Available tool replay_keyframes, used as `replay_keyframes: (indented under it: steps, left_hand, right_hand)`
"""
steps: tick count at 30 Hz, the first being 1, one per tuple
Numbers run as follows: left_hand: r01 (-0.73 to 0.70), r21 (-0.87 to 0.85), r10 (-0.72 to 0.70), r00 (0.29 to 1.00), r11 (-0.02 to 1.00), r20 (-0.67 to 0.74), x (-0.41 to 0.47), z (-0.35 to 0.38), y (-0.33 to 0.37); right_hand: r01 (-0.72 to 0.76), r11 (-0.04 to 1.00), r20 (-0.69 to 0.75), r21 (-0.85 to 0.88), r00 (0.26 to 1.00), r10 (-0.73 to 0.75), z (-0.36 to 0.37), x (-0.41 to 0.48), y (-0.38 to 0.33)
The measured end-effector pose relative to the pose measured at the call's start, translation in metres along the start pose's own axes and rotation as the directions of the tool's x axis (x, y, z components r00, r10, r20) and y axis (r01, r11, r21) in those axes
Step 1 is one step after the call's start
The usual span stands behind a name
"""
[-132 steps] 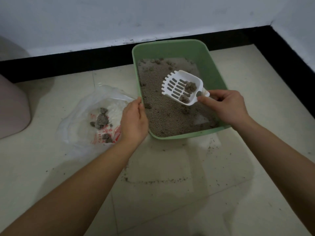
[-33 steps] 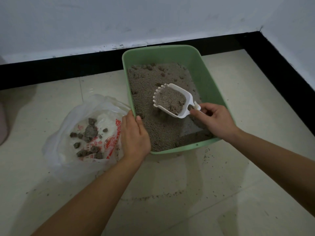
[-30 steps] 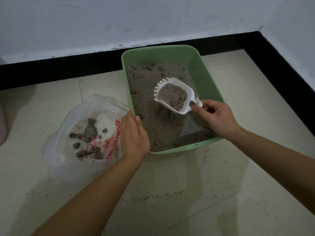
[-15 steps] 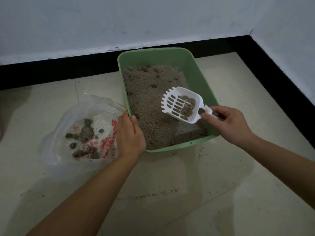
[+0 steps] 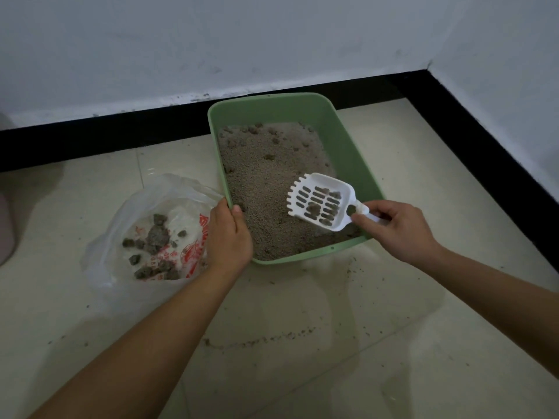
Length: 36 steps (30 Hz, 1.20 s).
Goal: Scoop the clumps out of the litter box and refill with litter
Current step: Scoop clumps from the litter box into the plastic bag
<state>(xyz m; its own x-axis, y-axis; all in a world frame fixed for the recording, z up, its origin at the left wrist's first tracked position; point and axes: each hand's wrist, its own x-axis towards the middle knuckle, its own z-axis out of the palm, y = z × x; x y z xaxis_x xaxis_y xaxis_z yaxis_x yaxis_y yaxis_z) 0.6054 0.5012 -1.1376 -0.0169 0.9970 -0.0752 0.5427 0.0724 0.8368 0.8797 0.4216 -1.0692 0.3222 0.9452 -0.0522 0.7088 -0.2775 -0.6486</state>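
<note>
Pale tiled floor (image 5: 302,343) in a corner of white wall (image 5: 242,40) and black skirting (image 5: 90,140). The right hand (image 5: 399,228) pinches the handle of a white slotted scoop (image 5: 321,203), fingers curled round it. The scoop hangs over the near right of the grey litter (image 5: 266,182), a few dark clumps (image 5: 314,208) in its pan, its toothed edge pointing left. The left hand (image 5: 228,237) grips the near left rim of the green litter box (image 5: 272,111), whose long axis runs toward the wall. A clear plastic bag (image 5: 145,207) beside it holds further clumps (image 5: 154,237). Its red print (image 5: 196,252), possibly characters, is too blurred to read.
</note>
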Motion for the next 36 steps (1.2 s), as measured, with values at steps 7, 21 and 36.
replay_keyframes:
  steps: [7, 21, 36]
  left_hand:
    - [0.105, -0.113, -0.089, 0.986, 0.988, 0.142, -0.004, -0.029, 0.006]
    - [0.379, -0.454, -0.245, 0.913, 0.806, 0.326, -0.013, -0.082, 0.013]
    - [0.169, -0.249, -0.123, 0.974, 0.954, 0.189, -0.016, -0.113, 0.02]
  right_hand:
    - [-0.025, 0.998, 0.026, 0.063, 0.999, 0.024, 0.011, -0.006, -0.016]
    - [-0.059, 0.997, 0.042, 0.041, 0.998, 0.057, 0.046, -0.015, -0.055]
    - [0.023, 0.998, 0.066, -0.054, 0.998, -0.02, 0.04, -0.018, -0.116]
